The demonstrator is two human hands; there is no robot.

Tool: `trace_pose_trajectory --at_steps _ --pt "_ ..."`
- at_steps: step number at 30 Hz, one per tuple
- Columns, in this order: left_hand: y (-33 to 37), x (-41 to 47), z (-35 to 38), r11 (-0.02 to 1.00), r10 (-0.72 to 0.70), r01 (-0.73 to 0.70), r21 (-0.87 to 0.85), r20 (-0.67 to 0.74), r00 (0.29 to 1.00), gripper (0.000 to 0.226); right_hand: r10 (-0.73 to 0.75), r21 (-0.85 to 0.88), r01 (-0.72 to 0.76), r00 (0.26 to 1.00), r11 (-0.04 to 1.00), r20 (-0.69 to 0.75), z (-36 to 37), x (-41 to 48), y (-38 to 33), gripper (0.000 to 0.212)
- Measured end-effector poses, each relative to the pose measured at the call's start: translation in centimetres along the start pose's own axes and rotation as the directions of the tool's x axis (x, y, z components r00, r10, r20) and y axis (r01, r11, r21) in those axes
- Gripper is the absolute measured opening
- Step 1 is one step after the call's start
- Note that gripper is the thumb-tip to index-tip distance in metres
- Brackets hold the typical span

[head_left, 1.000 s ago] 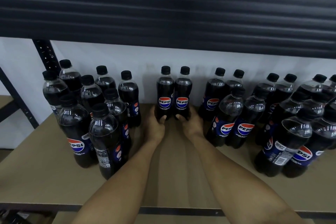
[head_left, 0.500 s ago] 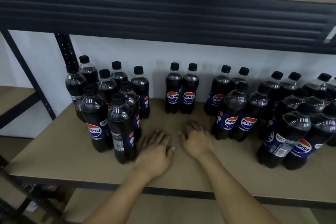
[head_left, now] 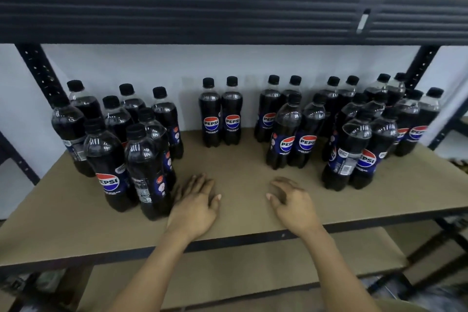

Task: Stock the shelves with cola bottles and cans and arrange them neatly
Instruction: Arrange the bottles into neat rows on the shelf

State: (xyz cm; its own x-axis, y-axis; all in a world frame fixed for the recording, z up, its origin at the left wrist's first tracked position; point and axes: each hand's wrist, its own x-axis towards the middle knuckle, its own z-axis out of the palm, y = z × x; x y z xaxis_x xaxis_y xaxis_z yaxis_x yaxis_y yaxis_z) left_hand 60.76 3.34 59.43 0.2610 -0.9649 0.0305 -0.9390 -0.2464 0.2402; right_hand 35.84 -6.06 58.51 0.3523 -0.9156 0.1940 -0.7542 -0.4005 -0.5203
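Observation:
Two cola bottles (head_left: 221, 114) with black caps stand side by side, labels forward, against the back wall at the middle of the tan shelf board (head_left: 243, 159). A left cluster of bottles (head_left: 121, 144) and a larger right cluster of bottles (head_left: 349, 129) flank them. My left hand (head_left: 195, 202) hovers near the shelf's front with fingers spread, empty, close beside the nearest left bottle (head_left: 149, 172). My right hand (head_left: 293, 200) is apart from it, fingers loosely bent, holding nothing.
A dark ribbed beam of the upper shelf (head_left: 228, 10) hangs low overhead. Black perforated uprights (head_left: 38, 71) stand at the back corners. A lower shelf board (head_left: 228, 273) lies beneath. Bare board stretches between the two bottle clusters.
Both hands have let go of the two middle bottles and drawn back toward the front edge, then spread apart. The two bottles stay standing at the wall.

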Motion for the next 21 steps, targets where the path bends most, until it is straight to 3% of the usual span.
trace_pose_trajectory --at_steps 8,11,13,15,17,18,19,21 --pt "0.4 -1.0 0.3 1.000 -0.009 0.007 -0.023 -0.062 0.998 0.059 -0.097 -0.232 0.134 0.981 0.963 0.166 -0.6 -0.2 -1.0 0.056" --pt "0.7 -3.4 0.6 0.976 -0.045 -0.005 -0.216 -0.225 0.973 0.044 -0.115 -0.245 0.163 0.973 0.956 0.200 -0.6 0.1 -1.3 0.056" --pt "1.4 -5.6 0.5 0.900 -0.172 -0.027 -0.435 -0.411 0.895 0.027 -0.139 -0.251 0.192 0.967 0.949 0.214 -0.5 0.3 -1.2 0.055" --pt "2.2 -7.6 -0.2 0.812 -0.404 0.011 -0.583 -0.548 0.733 0.020 -0.174 -0.236 0.229 0.957 0.944 0.232 -0.5 0.5 -1.3 0.053" --pt "2.0 -8.6 -1.0 0.733 -0.586 0.075 -0.676 -0.573 0.572 0.028 -0.218 -0.211 0.269 0.947 0.940 0.238 -0.4 0.6 -1.5 0.051" --pt "1.4 -8.6 -1.4 0.707 -0.632 0.092 -0.702 -0.568 0.527 0.035 -0.236 -0.196 0.285 0.942 0.938 0.239 -0.3 0.7 -1.7 0.050" --pt "0.7 -8.4 -2.0 0.690 -0.656 0.101 -0.717 -0.561 0.505 0.043 -0.250 -0.178 0.296 0.938 0.938 0.240 -0.1 0.8 -2.0 0.049" --pt "-1.0 -7.5 -3.1 0.649 -0.671 0.084 -0.756 -0.517 0.531 0.053 -0.274 -0.136 0.311 0.932 0.941 0.236 0.2 0.9 -2.6 0.048"
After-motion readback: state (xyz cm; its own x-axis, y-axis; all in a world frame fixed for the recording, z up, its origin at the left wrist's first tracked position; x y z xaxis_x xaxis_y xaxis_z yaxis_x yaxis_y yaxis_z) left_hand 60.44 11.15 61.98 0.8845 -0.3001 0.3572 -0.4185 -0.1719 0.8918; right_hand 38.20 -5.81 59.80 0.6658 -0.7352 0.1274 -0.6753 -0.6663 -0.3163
